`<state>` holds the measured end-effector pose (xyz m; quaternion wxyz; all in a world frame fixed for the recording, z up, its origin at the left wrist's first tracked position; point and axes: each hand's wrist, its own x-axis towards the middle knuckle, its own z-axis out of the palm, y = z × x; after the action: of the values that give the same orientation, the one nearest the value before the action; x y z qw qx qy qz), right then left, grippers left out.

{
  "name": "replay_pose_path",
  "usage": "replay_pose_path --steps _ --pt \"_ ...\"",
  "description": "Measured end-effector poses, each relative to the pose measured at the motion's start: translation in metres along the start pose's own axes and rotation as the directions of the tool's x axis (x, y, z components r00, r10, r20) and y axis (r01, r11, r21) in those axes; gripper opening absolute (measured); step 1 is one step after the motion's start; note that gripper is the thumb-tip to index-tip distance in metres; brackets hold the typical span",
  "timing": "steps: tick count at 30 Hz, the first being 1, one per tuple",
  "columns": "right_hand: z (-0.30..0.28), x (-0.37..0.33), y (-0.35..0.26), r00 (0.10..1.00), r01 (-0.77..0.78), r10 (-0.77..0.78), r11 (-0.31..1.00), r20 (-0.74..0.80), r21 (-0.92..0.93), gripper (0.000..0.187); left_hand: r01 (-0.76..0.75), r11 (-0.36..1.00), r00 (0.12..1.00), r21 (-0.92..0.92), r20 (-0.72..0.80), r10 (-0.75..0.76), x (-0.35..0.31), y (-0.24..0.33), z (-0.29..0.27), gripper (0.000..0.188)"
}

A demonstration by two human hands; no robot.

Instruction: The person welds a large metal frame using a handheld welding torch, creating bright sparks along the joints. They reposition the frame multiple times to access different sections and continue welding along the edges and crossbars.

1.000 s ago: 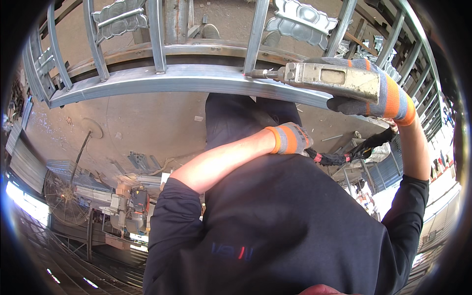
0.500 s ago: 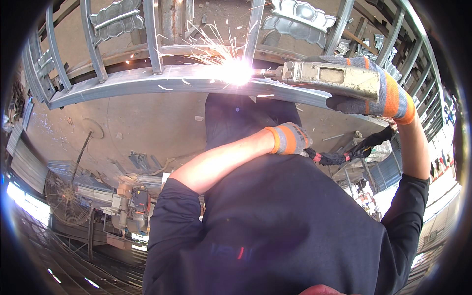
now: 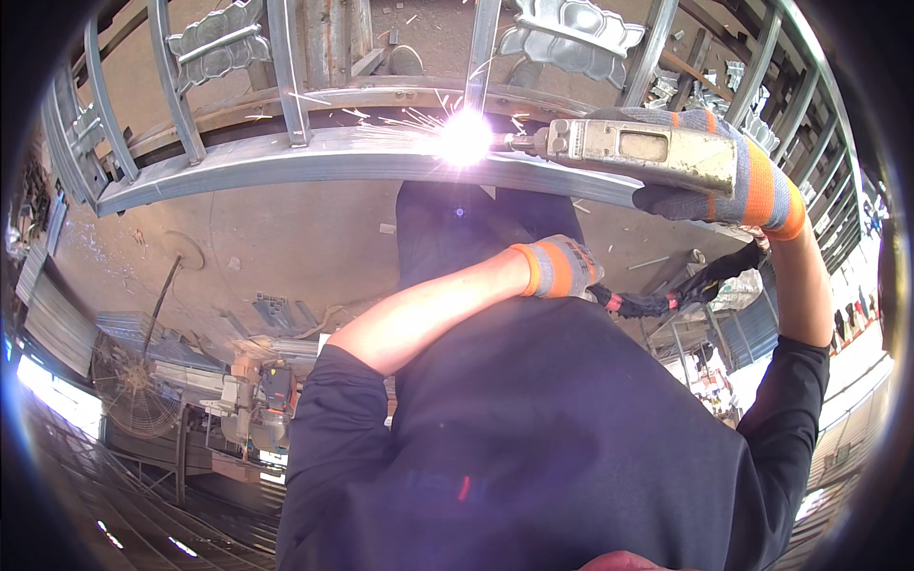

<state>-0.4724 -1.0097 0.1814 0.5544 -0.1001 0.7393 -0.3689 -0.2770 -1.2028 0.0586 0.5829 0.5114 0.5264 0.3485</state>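
Note:
My right hand [image 3: 752,176], in a grey and orange glove, is closed round a worn, pale metal welding gun [image 3: 643,145]. The gun's tip points left, at a glaring white weld spot [image 3: 464,138] that throws sparks. That spot sits where an upright bar [image 3: 481,57] meets the long metal rail [image 3: 371,164] of a frame; the glare hides the joint. My left hand [image 3: 565,267], gloved alike, is held across my waist and closed on a black sleeved cable [image 3: 666,303] with red bands. The cable runs up to the right, below my right wrist.
Shaped silver ornament plates [image 3: 569,40] are fixed between the frame's bars. Behind the rail stands a rusty post [image 3: 327,43]. A wire-cage fan [image 3: 136,385] and a machine [image 3: 257,395] appear at lower left. Metal offcuts [image 3: 276,309] lie on the floor.
The spray of sparks has become smaller, and the glare is more compact. The frame has shifted slightly left in view. Both hands keep their hold and have barely moved.

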Motion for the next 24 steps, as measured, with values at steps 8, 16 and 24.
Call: replay_pose_path --steps 8,16,24 --pt "0.000 -0.003 0.003 0.998 0.061 -0.061 0.998 0.005 0.017 0.049 0.025 1.000 0.999 0.004 0.035 -0.025 0.000 0.002 -0.004 0.045" --pt "0.003 -0.006 0.005 0.996 0.077 -0.075 0.996 -0.044 0.044 0.043 0.036 0.999 0.998 -0.027 0.057 -0.035 -0.001 0.004 -0.009 0.046" --pt "-0.001 -0.044 0.022 0.987 -0.054 0.103 0.939 -0.126 0.341 0.054 0.087 0.996 0.987 -0.021 0.140 -0.084 0.001 0.012 -0.014 0.054"
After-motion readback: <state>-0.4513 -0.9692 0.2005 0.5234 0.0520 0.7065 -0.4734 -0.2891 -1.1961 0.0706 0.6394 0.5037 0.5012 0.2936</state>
